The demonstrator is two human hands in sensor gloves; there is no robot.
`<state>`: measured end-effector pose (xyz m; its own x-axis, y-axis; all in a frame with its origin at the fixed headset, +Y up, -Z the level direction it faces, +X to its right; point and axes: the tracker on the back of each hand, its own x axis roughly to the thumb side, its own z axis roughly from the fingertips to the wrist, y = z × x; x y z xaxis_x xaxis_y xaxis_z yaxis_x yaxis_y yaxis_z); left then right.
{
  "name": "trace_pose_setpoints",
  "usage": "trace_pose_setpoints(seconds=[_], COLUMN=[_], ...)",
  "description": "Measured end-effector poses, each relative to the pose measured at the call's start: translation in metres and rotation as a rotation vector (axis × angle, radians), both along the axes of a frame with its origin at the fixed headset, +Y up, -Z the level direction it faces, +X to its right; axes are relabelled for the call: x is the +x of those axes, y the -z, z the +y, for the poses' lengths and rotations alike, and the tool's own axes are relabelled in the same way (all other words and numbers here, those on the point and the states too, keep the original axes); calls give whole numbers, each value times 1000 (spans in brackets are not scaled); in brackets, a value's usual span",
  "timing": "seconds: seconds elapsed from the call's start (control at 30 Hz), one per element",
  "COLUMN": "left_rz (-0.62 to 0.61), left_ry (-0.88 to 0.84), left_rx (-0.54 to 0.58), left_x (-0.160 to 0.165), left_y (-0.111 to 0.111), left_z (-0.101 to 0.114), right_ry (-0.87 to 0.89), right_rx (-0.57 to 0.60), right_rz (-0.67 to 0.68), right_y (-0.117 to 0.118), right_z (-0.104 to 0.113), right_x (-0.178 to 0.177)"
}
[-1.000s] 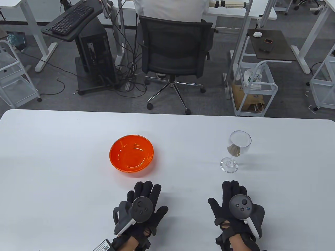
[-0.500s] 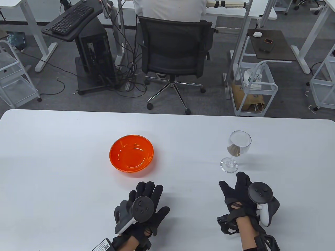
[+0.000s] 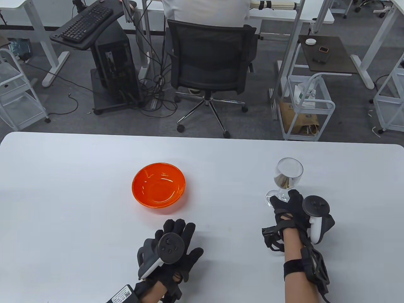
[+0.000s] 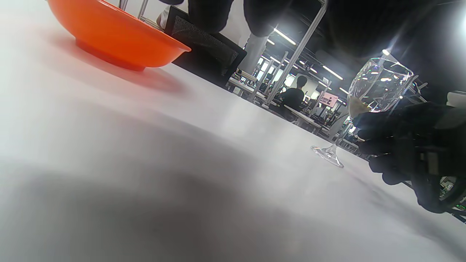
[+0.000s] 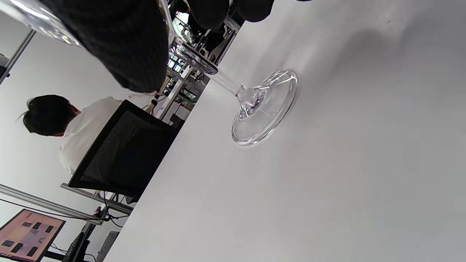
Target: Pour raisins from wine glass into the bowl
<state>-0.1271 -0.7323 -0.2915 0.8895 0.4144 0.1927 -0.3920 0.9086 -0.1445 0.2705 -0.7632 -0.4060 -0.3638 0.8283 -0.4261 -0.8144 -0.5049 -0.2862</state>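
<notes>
The wine glass (image 3: pixel 289 172) stands upright on the white table at the right, with raisins (image 3: pixel 282 181) low in its bowl. The orange bowl (image 3: pixel 158 184) sits empty left of centre. My right hand (image 3: pixel 283 197) is at the glass, thumb (image 5: pixel 120 43) on one side of the lower bowl and stem, fingers on the other. The glass foot (image 5: pixel 262 105) rests flat on the table. I cannot tell whether the fingers press on it. My left hand (image 3: pixel 181 232) lies flat and open on the table just in front of the orange bowl. The left wrist view shows the bowl (image 4: pixel 116 40) and glass (image 4: pixel 378 83).
The table (image 3: pixel 63 189) ends at its far edge just beyond the bowl and glass. Behind it a person sits in a black office chair (image 3: pixel 210 60). White carts and desks stand on the floor beyond.
My right hand has turned on its side and moved forward from the table's near part up to the wine glass. My left hand, the bowl and the glass have not moved.
</notes>
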Motion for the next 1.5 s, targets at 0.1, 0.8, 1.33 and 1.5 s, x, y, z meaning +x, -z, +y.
trace_pose_setpoints(seconds=[0.1,0.8,1.33,1.5], left_rz=[3,0,5,10], left_ry=[1,20,-13,-35], left_rx=[-5,-63,-68,-78], left_x=[-1,-4,-5,-7], left_y=[1,6,6,4], left_z=[-1,-5,-6,-7], right_ry=[14,7,123,148], right_rx=[-34,-10,113,142], right_rz=[-48,-138,-29,29], right_y=[11,26,-24,-51], right_z=[-3,-10,9,19], right_x=[-2,-9,-6,-16])
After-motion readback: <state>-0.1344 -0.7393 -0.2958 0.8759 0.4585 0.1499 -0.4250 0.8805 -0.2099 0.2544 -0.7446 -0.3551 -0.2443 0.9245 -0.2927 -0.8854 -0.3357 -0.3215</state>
